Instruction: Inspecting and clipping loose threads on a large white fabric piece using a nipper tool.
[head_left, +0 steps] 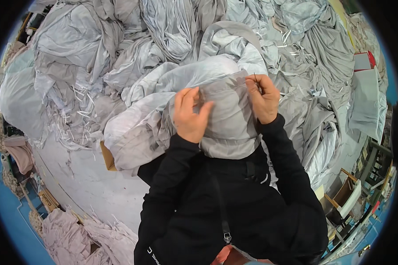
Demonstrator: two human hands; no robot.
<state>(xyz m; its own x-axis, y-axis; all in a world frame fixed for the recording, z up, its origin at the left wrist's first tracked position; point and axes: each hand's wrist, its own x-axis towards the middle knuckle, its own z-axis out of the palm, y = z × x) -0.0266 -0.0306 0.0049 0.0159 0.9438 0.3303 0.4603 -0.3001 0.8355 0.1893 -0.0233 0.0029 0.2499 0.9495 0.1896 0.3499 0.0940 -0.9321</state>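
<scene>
A grey piece of cloth (227, 117) with a stitched hem lies over my lap, joined to or resting on a bunched pale blue and grey fabric (181, 79). My right hand (265, 98) pinches the hem at its upper right corner, thumb against forefinger. Something thin and dark shows at those fingertips, too small to name. Over the cloth's left edge is my left hand (191, 115), slightly blurred, its thumb stretched away from the bent fingers. Nothing shows between that thumb and the fingers.
Heaps of grey and pale blue fabric (75, 39) with white ties surround the far side. A cardboard piece (107, 157) stands at left. Pinkish fabric (66, 238) lies lower left. Wooden furniture (347, 194) is at right, near a red box (364, 61).
</scene>
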